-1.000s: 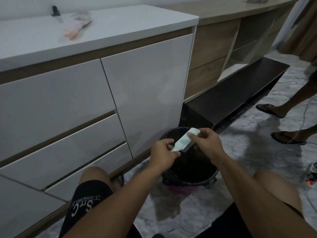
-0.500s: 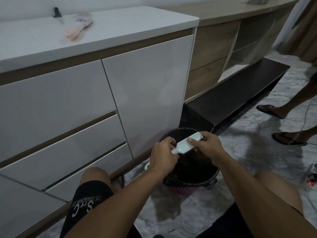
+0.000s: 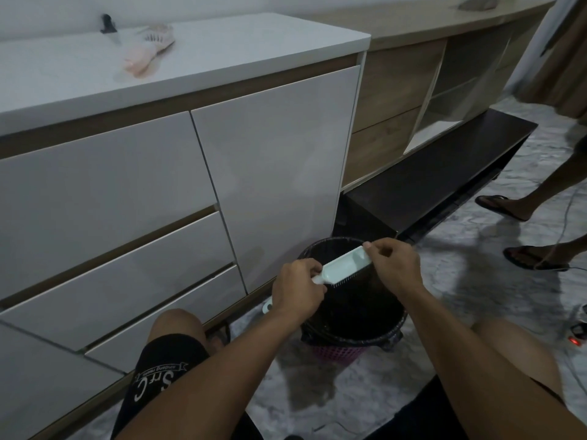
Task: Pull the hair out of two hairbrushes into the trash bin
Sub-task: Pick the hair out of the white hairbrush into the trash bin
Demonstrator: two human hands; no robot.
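A pale mint hairbrush [image 3: 344,266] is held level over the black-lined trash bin [image 3: 320,249], bristles pointing down into it. My left hand [image 3: 297,289] is shut around the brush handle, whose end sticks out below the fist. My right hand [image 3: 392,265] pinches the far tip of the brush head. A second, pink hairbrush [image 3: 147,54] lies on the white cabinet top [image 3: 238,49] at the upper left, bristles up. I cannot make out hair on either brush.
The bin is a pink basket [image 3: 335,352] with a black bag, standing on marble floor against white drawers [image 3: 127,249]. A dark low bench [image 3: 444,173] runs to the right. Another person's sandalled feet [image 3: 533,258] and a cable lie at the right. My knees flank the bin.
The brush has turned from tilted to nearly level over the bin. My right hand slid out to the tip of the brush head; my left hand stays on the handle.
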